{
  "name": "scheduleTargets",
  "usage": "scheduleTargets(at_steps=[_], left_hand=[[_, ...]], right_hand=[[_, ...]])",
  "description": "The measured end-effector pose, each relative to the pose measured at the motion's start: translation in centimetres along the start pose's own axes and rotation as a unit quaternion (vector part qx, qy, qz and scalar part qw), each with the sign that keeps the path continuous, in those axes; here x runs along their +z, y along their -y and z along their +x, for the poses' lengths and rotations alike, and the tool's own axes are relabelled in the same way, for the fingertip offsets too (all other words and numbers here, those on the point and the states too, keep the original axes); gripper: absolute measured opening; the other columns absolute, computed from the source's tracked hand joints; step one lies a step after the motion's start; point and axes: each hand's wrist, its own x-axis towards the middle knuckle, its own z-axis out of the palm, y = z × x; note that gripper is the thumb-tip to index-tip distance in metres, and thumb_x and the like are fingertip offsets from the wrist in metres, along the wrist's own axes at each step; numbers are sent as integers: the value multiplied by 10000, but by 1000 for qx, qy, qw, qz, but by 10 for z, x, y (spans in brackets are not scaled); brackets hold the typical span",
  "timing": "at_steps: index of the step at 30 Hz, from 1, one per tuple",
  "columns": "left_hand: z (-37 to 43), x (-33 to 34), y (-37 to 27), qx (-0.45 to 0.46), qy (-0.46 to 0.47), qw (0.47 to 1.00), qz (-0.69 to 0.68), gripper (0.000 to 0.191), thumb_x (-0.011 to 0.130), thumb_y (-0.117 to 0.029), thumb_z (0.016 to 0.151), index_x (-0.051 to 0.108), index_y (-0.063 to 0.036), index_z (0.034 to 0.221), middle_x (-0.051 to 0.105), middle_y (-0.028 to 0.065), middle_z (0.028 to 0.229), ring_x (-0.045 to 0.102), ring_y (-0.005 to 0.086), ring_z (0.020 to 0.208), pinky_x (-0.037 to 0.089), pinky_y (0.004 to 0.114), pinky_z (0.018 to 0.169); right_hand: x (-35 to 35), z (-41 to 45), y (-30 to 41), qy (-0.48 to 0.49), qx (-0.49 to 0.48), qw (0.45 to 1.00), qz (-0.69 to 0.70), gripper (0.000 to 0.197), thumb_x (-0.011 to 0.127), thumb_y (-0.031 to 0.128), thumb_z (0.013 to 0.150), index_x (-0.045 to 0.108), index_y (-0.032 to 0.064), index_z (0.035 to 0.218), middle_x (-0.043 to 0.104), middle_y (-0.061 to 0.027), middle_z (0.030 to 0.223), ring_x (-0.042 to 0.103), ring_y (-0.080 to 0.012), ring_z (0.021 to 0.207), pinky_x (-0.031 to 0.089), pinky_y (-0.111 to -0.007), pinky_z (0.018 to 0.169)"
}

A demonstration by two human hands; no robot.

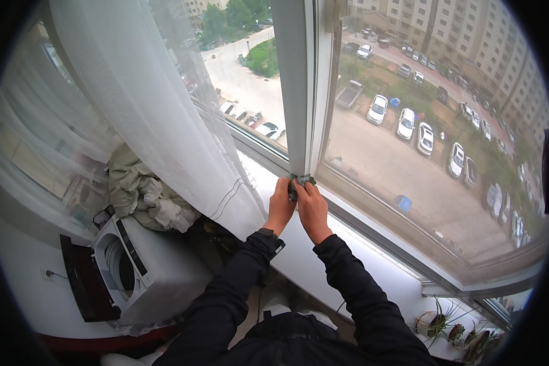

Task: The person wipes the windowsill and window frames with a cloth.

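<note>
My left hand (281, 206) and my right hand (313, 208) meet at the foot of the white upright window frame (297, 100). Between their fingers is a crumpled grey-green cloth (304, 179), pressed against the frame just above the sill. Both hands grip it, and the fingers hide part of it. Below them runs the white windowsill (297, 256). To the left of my hands a sheer white curtain (164, 123) hangs down to the sill. On the right is a dusty window pane (402, 151).
A top-loading washing machine (164, 270) stands at the lower left, its dark lid (84, 279) raised. Pale green bedding or clothing (142, 192) is heaped behind it. Several potted plants (439, 320) sit at the sill's right end. Parked cars (378, 110) show outside, far below.
</note>
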Motion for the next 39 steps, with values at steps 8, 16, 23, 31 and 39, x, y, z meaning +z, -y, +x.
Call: scheduleTargets(at_steps=[8,16,23,31,39], left_hand=[[94,-61,-84,195,-148,968,-59,448,709,92,791,591,-37,1203,631,113,1131,707,331,929,590,396,769],[179,-117,-178,342,-177,912,-143,382,742,66,770,658,-47,1125,633,82,1004,702,268,826,590,354,721],[44,-25,3,157,-30,980,-121,296,747,60,731,563,-47,938,590,110,971,667,346,806,544,407,651],[59,-29,-3,207,-39,967,-141,358,789,57,713,605,-32,1007,626,131,999,680,364,827,562,399,666],[172,-95,-128,334,-151,900,-238,442,771,81,700,696,-70,1109,638,108,1055,694,285,812,566,363,669]], right_hand=[[-83,112,54,-135,-77,984,87,424,708,-18,880,711,86,1291,674,-132,1016,672,-344,917,555,-430,778],[-172,201,100,-254,-158,953,48,250,689,3,908,746,55,1146,697,-118,885,693,-320,729,546,-378,652],[-28,42,42,-62,82,994,35,366,729,-48,851,743,89,1190,723,-153,1034,705,-344,880,564,-395,764],[-24,51,50,-121,98,988,11,366,734,-71,833,757,75,1167,724,-134,982,696,-313,846,567,-373,742],[-125,177,115,-274,-9,959,65,355,739,-93,827,773,72,1140,734,-142,959,712,-231,769,576,-333,731]])
